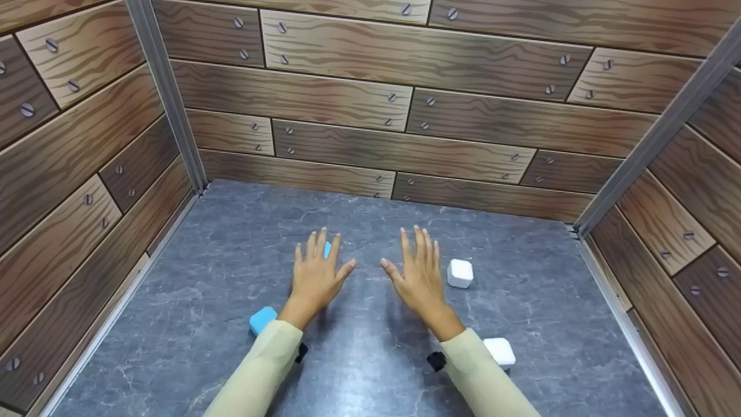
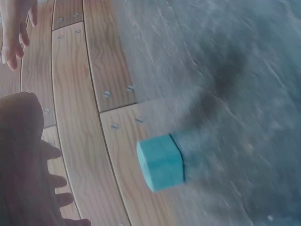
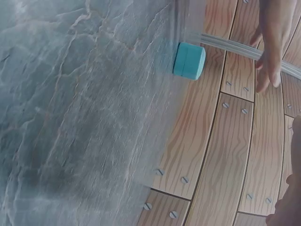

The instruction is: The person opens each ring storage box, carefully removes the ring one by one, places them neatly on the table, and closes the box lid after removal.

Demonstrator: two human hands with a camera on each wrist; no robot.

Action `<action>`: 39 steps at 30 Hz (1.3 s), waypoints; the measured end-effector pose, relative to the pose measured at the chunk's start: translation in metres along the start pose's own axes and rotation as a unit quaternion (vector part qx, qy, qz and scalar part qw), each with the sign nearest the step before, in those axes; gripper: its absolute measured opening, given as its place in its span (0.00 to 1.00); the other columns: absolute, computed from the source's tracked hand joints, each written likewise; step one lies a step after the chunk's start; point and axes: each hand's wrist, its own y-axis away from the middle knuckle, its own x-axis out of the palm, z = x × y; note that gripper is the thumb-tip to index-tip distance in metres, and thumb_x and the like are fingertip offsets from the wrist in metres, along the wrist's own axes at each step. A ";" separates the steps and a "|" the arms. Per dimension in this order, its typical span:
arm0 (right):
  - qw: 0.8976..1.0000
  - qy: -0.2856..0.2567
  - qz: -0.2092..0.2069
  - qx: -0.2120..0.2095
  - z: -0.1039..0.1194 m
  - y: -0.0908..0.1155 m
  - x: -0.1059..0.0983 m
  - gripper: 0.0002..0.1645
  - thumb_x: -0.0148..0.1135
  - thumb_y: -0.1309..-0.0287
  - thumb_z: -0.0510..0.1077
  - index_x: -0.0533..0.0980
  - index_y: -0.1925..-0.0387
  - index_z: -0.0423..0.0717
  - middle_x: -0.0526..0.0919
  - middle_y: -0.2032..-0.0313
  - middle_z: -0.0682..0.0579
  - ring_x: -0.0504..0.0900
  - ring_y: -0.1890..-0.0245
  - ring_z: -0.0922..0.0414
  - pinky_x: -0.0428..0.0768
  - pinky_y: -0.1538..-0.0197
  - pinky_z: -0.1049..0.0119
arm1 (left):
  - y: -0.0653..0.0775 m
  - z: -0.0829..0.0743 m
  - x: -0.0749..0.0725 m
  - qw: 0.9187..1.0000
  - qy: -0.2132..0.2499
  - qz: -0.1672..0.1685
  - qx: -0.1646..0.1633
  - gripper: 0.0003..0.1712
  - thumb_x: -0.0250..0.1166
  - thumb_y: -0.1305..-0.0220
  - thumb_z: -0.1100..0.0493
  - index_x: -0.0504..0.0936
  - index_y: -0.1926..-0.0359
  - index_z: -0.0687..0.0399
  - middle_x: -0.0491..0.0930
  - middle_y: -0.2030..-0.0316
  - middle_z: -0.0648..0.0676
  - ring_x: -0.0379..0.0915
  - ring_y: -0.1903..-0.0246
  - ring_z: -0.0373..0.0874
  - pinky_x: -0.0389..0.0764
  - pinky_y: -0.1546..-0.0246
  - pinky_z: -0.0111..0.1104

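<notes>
My left hand point(image 1: 315, 278) is held over the grey marbled surface with its fingers spread and nothing in its grasp. A blue block point(image 1: 327, 249) shows between its fingers, mostly hidden behind them in the head view. In the left wrist view a blue block point(image 2: 161, 162) stands whole on the surface, apart from the hand. A second blue block point(image 1: 263, 320) lies beside the left wrist, partly covered by the sleeve. Across from it, my right hand point(image 1: 418, 281) is likewise extended, palm down and holding nothing. A white rounded block point(image 1: 461, 273) sits just right of its fingers.
Another white block point(image 1: 499, 351) lies by the right sleeve, which covers part of it. Wood-patterned panels point(image 1: 347, 110) wall in the marbled surface point(image 1: 370, 324) at the back and both sides. Metal posts point(image 1: 168, 95) stand at the back corners.
</notes>
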 end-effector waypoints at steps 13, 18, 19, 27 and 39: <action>0.998 -0.050 0.048 -0.010 0.025 0.001 0.009 0.49 0.43 0.33 0.72 0.45 0.22 0.53 0.47 0.24 0.43 0.45 0.23 0.44 0.54 0.25 0.43 | 0.024 0.031 -0.008 1.000 0.006 -0.011 -0.013 0.45 0.41 0.31 0.28 0.56 0.24 0.48 0.52 0.25 0.62 0.45 0.26 0.61 0.52 0.29 0.62; 0.994 -0.083 0.065 -0.029 0.036 0.002 0.014 0.50 0.45 0.34 0.71 0.43 0.22 0.54 0.46 0.23 0.44 0.46 0.24 0.44 0.57 0.26 0.42 | 0.035 0.042 -0.011 1.000 0.013 -0.010 -0.023 0.45 0.44 0.31 0.28 0.59 0.25 0.50 0.53 0.26 0.62 0.46 0.26 0.61 0.54 0.29 0.61; 0.993 -0.091 0.073 -0.032 0.038 0.002 0.015 0.50 0.46 0.34 0.71 0.42 0.22 0.55 0.45 0.23 0.45 0.46 0.23 0.44 0.57 0.26 0.42 | 0.038 0.044 -0.012 0.999 0.016 -0.012 -0.026 0.45 0.44 0.31 0.28 0.60 0.25 0.51 0.54 0.26 0.62 0.47 0.26 0.61 0.54 0.29 0.61; 0.971 -0.184 0.147 -0.050 0.052 0.006 0.021 0.52 0.51 0.36 0.70 0.36 0.22 0.64 0.42 0.22 0.46 0.44 0.23 0.43 0.57 0.27 0.39 | 0.053 0.059 -0.020 0.997 0.054 -0.005 -0.046 0.45 0.45 0.31 0.29 0.58 0.25 0.51 0.57 0.27 0.63 0.49 0.28 0.61 0.57 0.29 0.59; 0.950 -0.232 0.196 -0.069 0.075 0.008 0.036 0.55 0.58 0.39 0.65 0.37 0.22 0.65 0.43 0.23 0.49 0.45 0.23 0.46 0.58 0.27 0.39 | 0.075 0.083 -0.036 0.984 0.147 0.021 -0.104 0.46 0.54 0.32 0.34 0.51 0.23 0.51 0.55 0.26 0.62 0.49 0.27 0.62 0.63 0.36 0.65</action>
